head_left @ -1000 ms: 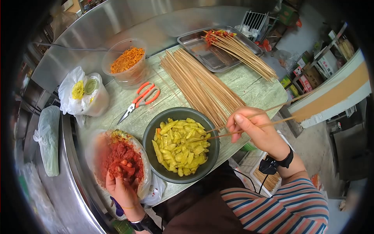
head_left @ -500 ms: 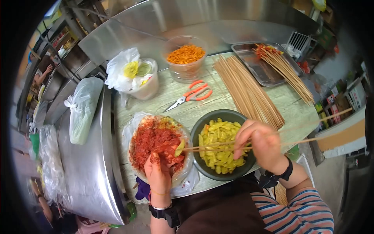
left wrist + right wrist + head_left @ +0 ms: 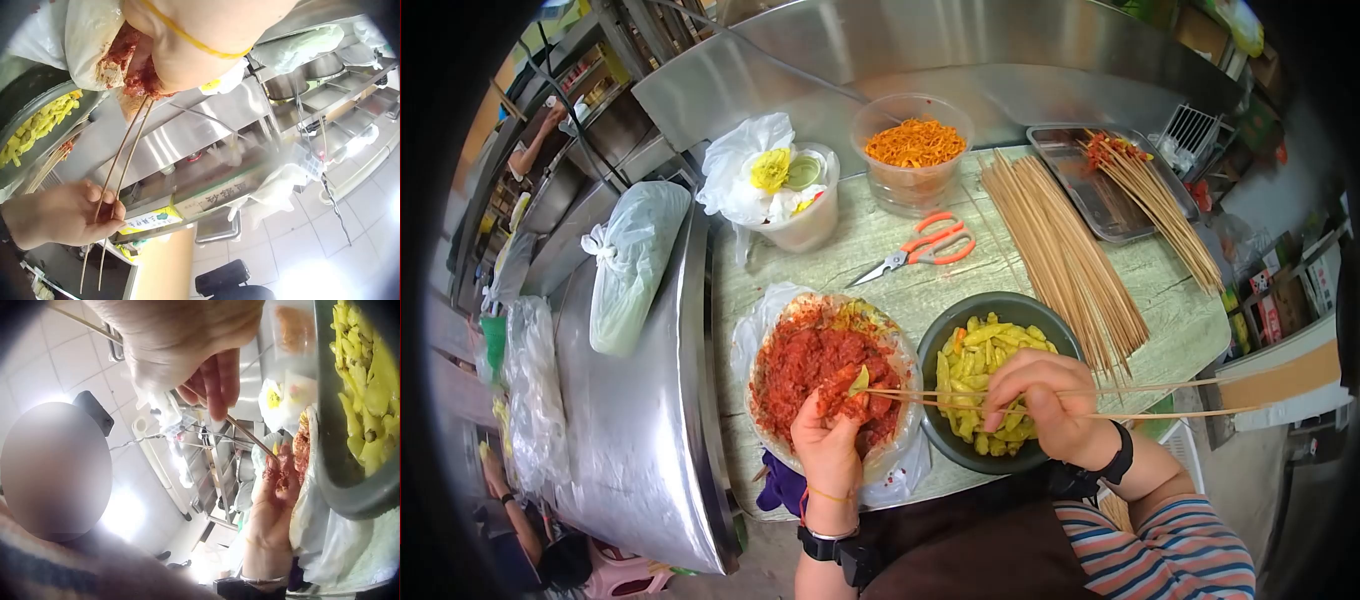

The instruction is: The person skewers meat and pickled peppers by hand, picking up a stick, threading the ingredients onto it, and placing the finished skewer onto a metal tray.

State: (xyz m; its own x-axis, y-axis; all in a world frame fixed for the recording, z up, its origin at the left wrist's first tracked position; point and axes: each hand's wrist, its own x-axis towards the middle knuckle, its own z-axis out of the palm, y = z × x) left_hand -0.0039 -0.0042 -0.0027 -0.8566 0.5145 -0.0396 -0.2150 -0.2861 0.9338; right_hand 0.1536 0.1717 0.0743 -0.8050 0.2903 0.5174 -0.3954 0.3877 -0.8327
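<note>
Two thin wooden skewers (image 3: 1145, 388) are pinched in the right hand (image 3: 1050, 400), which is over the bowl of yellow-green peppers (image 3: 970, 375). Their tips reach left to a green pepper piece (image 3: 858, 381) at the left hand's fingers. The left hand (image 3: 828, 450) pinches red, sauce-coated food (image 3: 840, 392) at the near side of the bag-lined container of red mixture (image 3: 810, 350). In the right wrist view, red sauce coats the fingertips of the left hand (image 3: 272, 519). The left wrist view shows the right hand (image 3: 69, 215) with fingers curled round both skewers (image 3: 128, 150).
Behind the bowls lie orange-handled scissors (image 3: 915, 250), a tub of orange shreds (image 3: 915, 150) and a tub with plastic bags (image 3: 800, 230). Bare skewers (image 3: 1065, 260) lie beside a metal tray (image 3: 1090, 205) holding loaded skewers (image 3: 1155, 205). A tied bag (image 3: 635, 265) rests at the left.
The right hand has brought the skewers left from the pepper bowl, with a pepper piece at their tips, to the left hand. The left hand has lifted red food. The head view has shifted.
</note>
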